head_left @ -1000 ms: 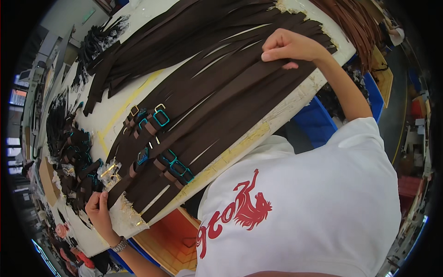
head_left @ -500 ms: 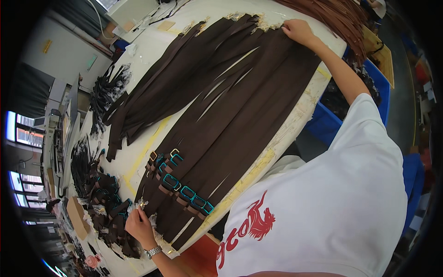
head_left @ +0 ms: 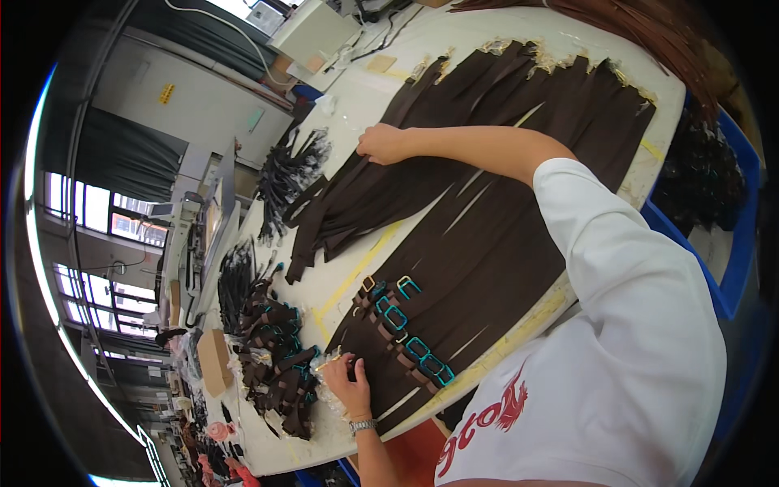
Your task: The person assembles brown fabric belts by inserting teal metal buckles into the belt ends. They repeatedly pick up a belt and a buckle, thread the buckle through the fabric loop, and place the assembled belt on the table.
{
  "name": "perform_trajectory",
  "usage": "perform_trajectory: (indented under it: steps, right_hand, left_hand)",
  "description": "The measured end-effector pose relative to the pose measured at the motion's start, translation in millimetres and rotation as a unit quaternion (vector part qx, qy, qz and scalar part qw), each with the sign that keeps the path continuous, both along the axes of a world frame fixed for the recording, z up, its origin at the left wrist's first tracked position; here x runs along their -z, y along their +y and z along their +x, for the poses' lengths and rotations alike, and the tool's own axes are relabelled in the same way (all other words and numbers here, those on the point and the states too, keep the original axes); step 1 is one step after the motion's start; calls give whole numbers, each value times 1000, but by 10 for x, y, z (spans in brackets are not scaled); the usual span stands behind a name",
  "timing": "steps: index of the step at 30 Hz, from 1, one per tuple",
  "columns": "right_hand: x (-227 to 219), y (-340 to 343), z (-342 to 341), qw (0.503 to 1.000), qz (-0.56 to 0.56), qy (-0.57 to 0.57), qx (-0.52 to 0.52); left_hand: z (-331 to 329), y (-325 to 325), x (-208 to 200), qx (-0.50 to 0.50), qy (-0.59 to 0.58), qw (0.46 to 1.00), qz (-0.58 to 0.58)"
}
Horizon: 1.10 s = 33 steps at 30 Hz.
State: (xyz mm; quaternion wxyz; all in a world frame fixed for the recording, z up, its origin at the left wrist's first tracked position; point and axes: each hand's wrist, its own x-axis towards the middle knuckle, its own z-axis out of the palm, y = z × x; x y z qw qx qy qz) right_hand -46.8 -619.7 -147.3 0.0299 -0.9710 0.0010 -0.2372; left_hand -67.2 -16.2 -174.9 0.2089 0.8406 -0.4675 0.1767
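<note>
Long dark brown belt straps (head_left: 519,235) lie side by side across a white table, their far ends wrapped in clear and yellowish plastic. My right hand (head_left: 383,144) reaches over them to the left edge of the far-left bundle (head_left: 357,203), its fingers closed on a strap there. At the near end of the other bundle, my left hand (head_left: 349,385) rests with curled fingers beside crumpled clear plastic (head_left: 329,381); what its fingertips hold is hidden. A row of buckles with teal wrapping (head_left: 418,349) lies across the near straps.
A heap of short buckle pieces (head_left: 280,349) sits left of my left hand, with black strips (head_left: 284,183) behind it. A cardboard box (head_left: 214,363) stands farther left. Brown cords (head_left: 600,12) drape over the far edge; a blue bin (head_left: 734,268) is at the right.
My right hand has gone from the far end of the right-hand straps to the left edge of the other bundle. My left hand stays near the near strap ends. The view has shifted left.
</note>
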Motion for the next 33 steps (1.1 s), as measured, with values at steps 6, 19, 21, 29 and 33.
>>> perform_trajectory:
  steps: [6,19,21,29,33]
  right_hand:
    - [378,-40,789,985,79,134,68]
    - [-1011,714,-523,978,91,-104,-156]
    - [-1229,1102,-906,970,104,-97,-198]
    - [-1029,907,-1972,979,52,92,-172]
    - [-795,-155,-2166,999,-2,46,-6]
  left_hand:
    - [-103,22,-90,-22,-2,1000,4]
    - [-427,-1235,-784,144,546,796,-219]
    - [-511,-1769,-889,263,660,651,-267]
    - [506,-1966,-940,264,647,437,-567]
    - [824,-1139,-922,236,604,452,-612]
